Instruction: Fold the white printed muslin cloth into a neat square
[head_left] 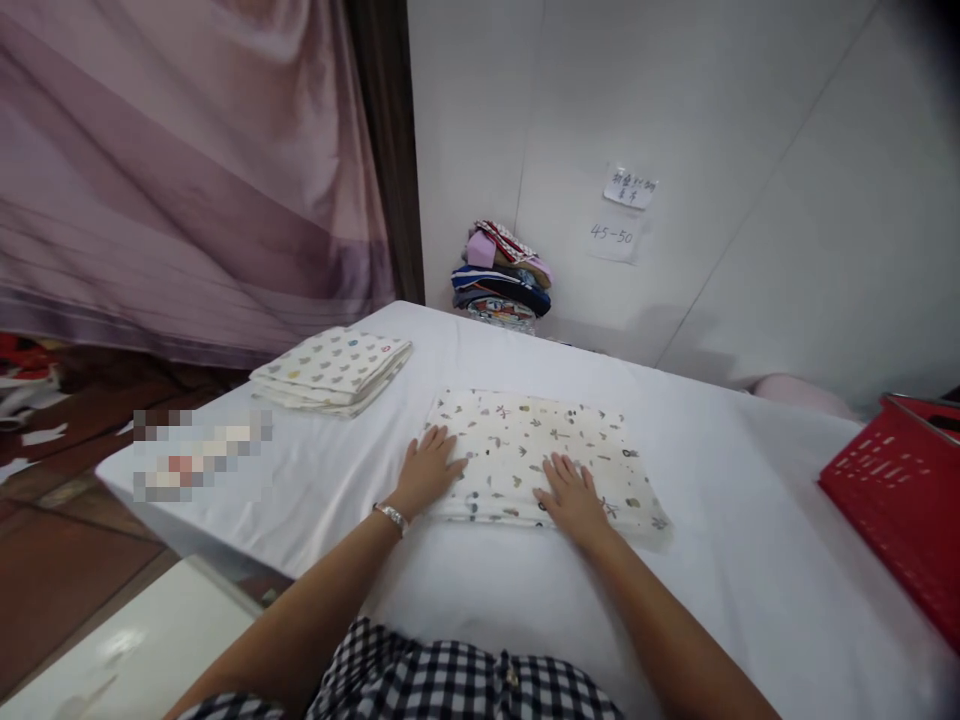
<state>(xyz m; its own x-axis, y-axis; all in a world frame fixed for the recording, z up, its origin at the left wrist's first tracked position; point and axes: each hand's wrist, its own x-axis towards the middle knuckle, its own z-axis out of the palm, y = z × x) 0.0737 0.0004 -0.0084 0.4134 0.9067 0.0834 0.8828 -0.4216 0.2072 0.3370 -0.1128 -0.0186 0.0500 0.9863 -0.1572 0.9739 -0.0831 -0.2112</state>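
Garment: black-and-white checked woven fabric top (442, 680). Left wrist: slim silver metal link bracelet (391, 516). Both forearms bare, unsleeved.

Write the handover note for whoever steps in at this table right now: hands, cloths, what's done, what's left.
Left hand: flat, fingers spread, pressing the left edge of the folded white printed cloth.
Right hand: flat on the same cloth's near edge.
That cloth lies folded into a rectangle mid-table on the white table cover.
Done: a second folded white patterned cloth sits at the far left.
Left: judging by the pressing, perhaps a final smoothing or fold.
Nearby: red plastic basket at right, stack of coloured fabrics by the wall.
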